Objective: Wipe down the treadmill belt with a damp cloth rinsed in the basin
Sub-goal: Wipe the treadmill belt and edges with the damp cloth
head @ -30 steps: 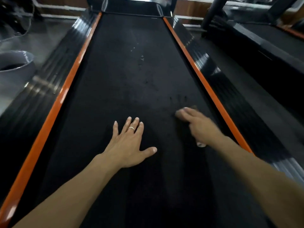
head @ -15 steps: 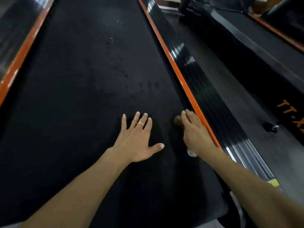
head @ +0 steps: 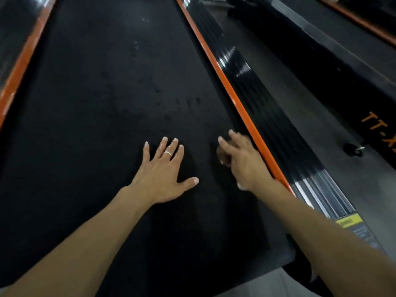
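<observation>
My left hand (head: 165,174) lay spread flat on the treadmill belt (head: 96,103); my right hand (head: 242,159), just beside the orange rail (head: 233,97), pressed a dark cloth (head: 220,154), grip blurred.

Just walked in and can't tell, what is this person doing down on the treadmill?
A person is wiping the treadmill belt. The left hand lies flat and open on the belt. The right hand presses a dark cloth, mostly hidden under its fingers, against the belt close beside the right orange strip. Small spots show on the belt just ahead of the hands.
</observation>
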`<state>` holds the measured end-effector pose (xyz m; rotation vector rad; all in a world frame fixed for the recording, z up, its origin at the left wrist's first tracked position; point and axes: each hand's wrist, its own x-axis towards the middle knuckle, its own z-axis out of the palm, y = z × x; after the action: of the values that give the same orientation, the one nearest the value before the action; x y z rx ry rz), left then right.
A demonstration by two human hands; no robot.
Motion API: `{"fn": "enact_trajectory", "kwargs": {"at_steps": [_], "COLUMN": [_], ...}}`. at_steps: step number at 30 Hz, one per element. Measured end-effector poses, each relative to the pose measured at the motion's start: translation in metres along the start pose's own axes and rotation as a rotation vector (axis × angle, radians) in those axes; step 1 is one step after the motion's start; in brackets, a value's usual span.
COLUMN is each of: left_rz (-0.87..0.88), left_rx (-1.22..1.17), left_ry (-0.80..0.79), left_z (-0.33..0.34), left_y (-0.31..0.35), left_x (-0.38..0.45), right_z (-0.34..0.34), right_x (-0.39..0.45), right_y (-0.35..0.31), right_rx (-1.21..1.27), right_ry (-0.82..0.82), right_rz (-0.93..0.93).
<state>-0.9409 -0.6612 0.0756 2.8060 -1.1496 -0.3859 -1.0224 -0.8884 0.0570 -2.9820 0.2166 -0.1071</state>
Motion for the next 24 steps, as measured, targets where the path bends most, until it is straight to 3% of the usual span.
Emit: {"fn": "enact_trajectory", "kwargs": {"at_steps": [4, 11, 14, 19, 21, 24], "left_rz": [-0.004, -0.031, -0.052, -0.123, -0.135, -0.157], "left_rx": [0.004, -0.027, -0.007, 0.018, 0.022, 0.05], "left_ry": [0.013, 0.015, 0.0, -0.028, -0.033, -0.015], "left_z": [0.002, -0.003, -0.004, -0.005, -0.007, -0.015], "left_y": [-0.003, -0.002, -0.002, -0.001, 0.001, -0.003], "left_x": [-0.005, -0.012, -0.011, 0.001, 0.007, 0.017], "right_z": [0.003, -0.009, -0.001, -0.002, -0.003, -0.005], "right_x": [0.051, -0.102, -0.055, 0.081, 0.086, 0.041], "right_y": [-0.007, -0.019, 0.001, 0.007, 0.005, 0.005], "right_rx": [0.091, 0.206, 0.065, 0.095, 0.105, 0.173], "right_ry": [0.132, 0.049, -0.077, -0.052, 0.018, 0.008], "right_rz": [0.176, -0.156, -0.19, 0.025, 0.037, -0.115]}}
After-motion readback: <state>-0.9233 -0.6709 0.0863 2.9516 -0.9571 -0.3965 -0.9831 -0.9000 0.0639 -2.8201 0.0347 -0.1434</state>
